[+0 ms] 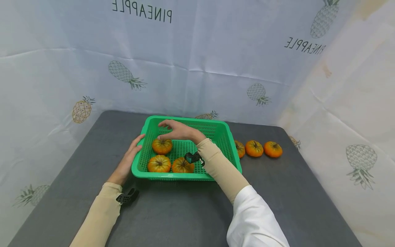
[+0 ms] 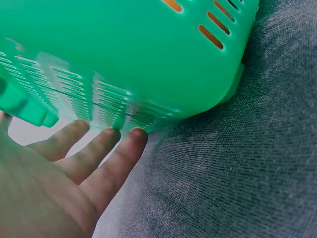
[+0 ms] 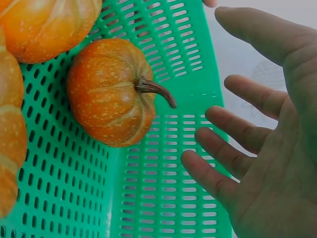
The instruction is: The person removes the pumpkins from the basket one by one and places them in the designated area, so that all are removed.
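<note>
A green slotted plastic basket (image 1: 188,176) sits on the table with three small orange pumpkins inside, toward its left end. My right hand (image 1: 179,131) is over the basket, fingers spread and holding nothing, just above the rear pumpkin (image 1: 162,146). That pumpkin's curved brown stem (image 3: 157,90) points toward the palm in the right wrist view. The front-left pumpkin (image 1: 159,164) and another pumpkin (image 1: 182,165) lie near the basket's front wall. At the basket's left side my left hand (image 1: 126,163) rests against the outside, its extended fingers (image 2: 111,171) touching the slotted wall.
Right of the basket, three more pumpkins stand in a row: one partly behind the rim (image 1: 239,149), a middle pumpkin (image 1: 254,148) and an outer pumpkin (image 1: 273,149). A dark grey cloth covers the table (image 1: 176,212). White pineapple-print curtains (image 1: 197,58) hang behind and beside it.
</note>
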`<state>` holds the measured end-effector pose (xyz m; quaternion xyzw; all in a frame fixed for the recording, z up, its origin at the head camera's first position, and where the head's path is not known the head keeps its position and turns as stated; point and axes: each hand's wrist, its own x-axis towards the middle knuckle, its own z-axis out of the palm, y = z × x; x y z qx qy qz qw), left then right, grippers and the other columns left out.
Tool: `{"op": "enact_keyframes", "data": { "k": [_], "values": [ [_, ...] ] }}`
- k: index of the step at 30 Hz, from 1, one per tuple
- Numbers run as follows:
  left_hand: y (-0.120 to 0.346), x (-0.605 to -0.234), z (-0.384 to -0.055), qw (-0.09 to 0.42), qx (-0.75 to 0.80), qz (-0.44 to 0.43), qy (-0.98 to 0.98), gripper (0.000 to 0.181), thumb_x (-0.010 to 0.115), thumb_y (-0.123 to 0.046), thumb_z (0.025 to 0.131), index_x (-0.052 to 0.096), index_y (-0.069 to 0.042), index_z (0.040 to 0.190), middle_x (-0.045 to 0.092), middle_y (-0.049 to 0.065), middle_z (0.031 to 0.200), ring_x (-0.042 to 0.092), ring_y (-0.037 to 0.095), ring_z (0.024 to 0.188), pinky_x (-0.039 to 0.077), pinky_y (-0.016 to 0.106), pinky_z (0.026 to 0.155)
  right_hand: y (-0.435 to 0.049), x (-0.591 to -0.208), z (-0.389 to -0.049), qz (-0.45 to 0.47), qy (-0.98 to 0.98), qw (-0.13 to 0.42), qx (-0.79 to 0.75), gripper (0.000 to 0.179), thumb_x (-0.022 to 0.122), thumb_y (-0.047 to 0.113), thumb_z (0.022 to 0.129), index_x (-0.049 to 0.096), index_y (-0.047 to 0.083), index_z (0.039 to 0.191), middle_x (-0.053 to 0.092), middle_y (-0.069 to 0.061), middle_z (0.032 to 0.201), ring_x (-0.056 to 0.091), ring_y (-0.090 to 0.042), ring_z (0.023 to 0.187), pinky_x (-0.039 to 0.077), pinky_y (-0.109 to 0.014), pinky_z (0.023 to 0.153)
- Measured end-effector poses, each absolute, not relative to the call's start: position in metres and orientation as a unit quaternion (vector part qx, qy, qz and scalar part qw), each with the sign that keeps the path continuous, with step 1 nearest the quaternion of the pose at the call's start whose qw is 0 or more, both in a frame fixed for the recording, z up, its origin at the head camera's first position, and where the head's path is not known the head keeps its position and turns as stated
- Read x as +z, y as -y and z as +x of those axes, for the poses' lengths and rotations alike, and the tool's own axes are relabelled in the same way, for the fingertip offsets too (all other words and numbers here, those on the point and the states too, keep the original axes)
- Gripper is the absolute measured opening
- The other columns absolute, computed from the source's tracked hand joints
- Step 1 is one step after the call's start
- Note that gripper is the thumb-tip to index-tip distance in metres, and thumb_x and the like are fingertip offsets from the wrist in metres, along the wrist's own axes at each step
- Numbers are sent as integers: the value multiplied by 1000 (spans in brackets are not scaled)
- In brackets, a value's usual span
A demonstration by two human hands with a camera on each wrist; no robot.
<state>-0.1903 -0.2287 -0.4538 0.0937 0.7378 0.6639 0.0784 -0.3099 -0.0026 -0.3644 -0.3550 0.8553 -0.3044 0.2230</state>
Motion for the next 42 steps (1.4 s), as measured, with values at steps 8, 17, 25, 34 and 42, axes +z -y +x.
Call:
{"op": "enact_keyframes", "data": {
  "k": [8,17,25,34,42],
  "values": [
    [228,-455,-192,77,664,90,-738,63,29,-51,110,6,-32,165,0,9,171,26,40,149,43,12,91,7,-375,-313,-365,-854,240,-284,70,65,34,99,35,8,157,34,-13,161,32,-32,151,35,-46,119],
    [228,-455,-192,76,657,90,-744,62,28,-52,110,6,-34,164,-2,7,171,23,39,150,40,31,103,8,-382,-310,-360,-863,263,-236,72,65,41,98,33,19,159,25,-11,166,23,-30,155,31,-51,120],
    [227,-456,-192,74,667,92,-736,62,29,-51,110,6,-34,164,-4,7,171,18,41,153,27,62,115,10,-387,-310,-356,-864,284,-215,67,64,39,99,36,26,159,20,-8,169,12,-32,158,25,-56,122],
    [228,-456,-192,74,659,93,-742,61,28,-51,110,6,-35,164,-1,6,171,21,38,152,35,44,109,7,-392,-309,-364,-857,298,-209,67,64,38,98,38,24,158,26,-10,165,23,-29,153,32,-52,119],
    [227,-456,-192,71,664,92,-739,61,29,-50,110,7,-34,164,-2,6,171,18,38,153,29,57,114,6,-393,-310,-366,-853,306,-213,66,65,33,99,38,24,158,26,-9,166,20,-29,155,31,-51,120]
  ]
}}
